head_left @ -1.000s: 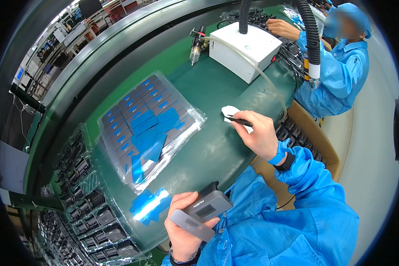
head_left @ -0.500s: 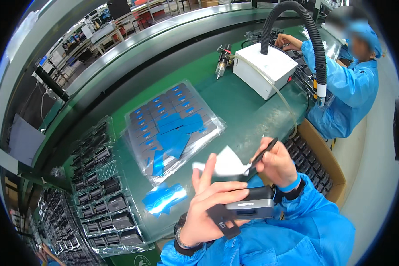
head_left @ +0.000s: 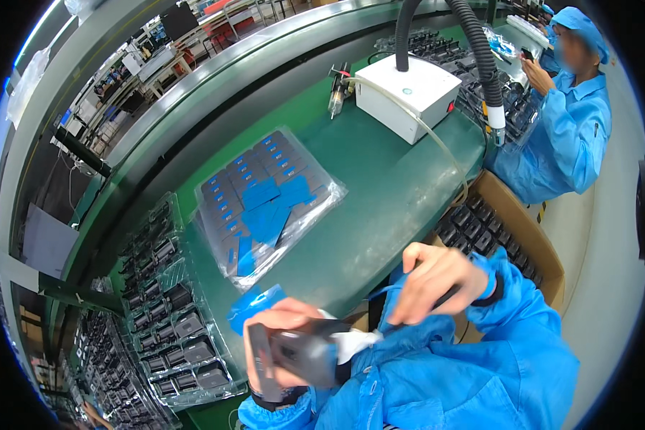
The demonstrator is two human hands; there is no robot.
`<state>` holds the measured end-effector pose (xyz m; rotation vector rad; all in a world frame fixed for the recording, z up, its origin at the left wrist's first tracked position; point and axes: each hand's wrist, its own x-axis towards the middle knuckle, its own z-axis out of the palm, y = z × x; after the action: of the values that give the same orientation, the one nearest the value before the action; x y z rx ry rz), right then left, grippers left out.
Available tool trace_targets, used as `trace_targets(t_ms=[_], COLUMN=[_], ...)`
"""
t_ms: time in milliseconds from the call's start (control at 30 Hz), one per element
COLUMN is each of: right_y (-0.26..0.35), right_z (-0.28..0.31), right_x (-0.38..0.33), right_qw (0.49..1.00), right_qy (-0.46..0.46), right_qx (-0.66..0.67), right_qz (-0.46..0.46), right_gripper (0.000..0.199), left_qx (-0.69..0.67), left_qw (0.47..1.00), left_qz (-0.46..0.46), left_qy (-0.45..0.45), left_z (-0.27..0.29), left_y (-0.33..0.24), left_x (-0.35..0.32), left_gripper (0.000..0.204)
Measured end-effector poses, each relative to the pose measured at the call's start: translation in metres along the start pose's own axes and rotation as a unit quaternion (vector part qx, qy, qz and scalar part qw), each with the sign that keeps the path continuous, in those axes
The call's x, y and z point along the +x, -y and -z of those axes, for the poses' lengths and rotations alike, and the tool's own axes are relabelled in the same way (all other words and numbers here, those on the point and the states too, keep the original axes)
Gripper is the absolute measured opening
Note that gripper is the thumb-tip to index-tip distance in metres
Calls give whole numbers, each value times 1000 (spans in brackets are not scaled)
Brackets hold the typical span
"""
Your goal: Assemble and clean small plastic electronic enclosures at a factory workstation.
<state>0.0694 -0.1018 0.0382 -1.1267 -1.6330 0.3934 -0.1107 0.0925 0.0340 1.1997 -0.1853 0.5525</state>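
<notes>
My left hand [head_left: 287, 317] is closed round a small dark device [head_left: 304, 355], blurred by motion and tilted. A flat black piece with a cut-out [head_left: 265, 362] is at the outer side of the same hand. White wipe-like material [head_left: 355, 344] lies against the device's right end. My right hand [head_left: 437, 283] is closed on a slim black pen-like tool [head_left: 448, 295], mostly hidden by the fingers. The tool's tip points down-left, close to the white material; I cannot tell if they touch. Blue film strips [head_left: 254, 304] lie beside my left hand.
A plastic-wrapped sheet of grey pieces [head_left: 226, 201], topped with loose blue films [head_left: 269, 218], lies on the green bench. Clear trays of black parts [head_left: 175, 330] stand left. A white box [head_left: 408, 93] with a hose [head_left: 476, 43], a carton [head_left: 545, 247] and a co-worker [head_left: 570, 122] are right.
My left hand has moved left and turned the device. My right hand has come down, and the white material has moved down beside the device. The co-worker's hands are raised.
</notes>
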Motion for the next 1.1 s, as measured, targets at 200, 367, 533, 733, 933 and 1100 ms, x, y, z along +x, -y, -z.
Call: trace_targets(t_ms=[200, 367, 533, 733, 933, 1100], right_y=[-43, -49, -37, -34, -41, -23], right_z=[-64, -105, -124, -95, -86, -61], right_x=[8, 19, 10, 17, 24, 9], right_qw=[725, 898, 828, 691, 682, 836], right_qy=[-414, -437, -404, -336, -379, -474], right_qx=[550, 28, 370, 601, 591, 222], right_qz=[-12, 52, -120, -220, -204, -165], right_gripper=[18, 17, 14, 12, 11, 13], left_qx=[33, 95, 196, 178, 160, 253], left_qw=[992, 990, 965, 957, 964, 961], left_qz=[-29, 64, 62, 134, 124, 108], left_qy=[122, 81, 164, 184, 174, -6], left_z=[-16, -20, -18, -14, -6, 1], left_y=[13, 10, 11, 19, 20, 16], left_x=[3, -1, 8, -5, -9, -25], left_gripper=[57, 53, 54, 50, 54, 52])
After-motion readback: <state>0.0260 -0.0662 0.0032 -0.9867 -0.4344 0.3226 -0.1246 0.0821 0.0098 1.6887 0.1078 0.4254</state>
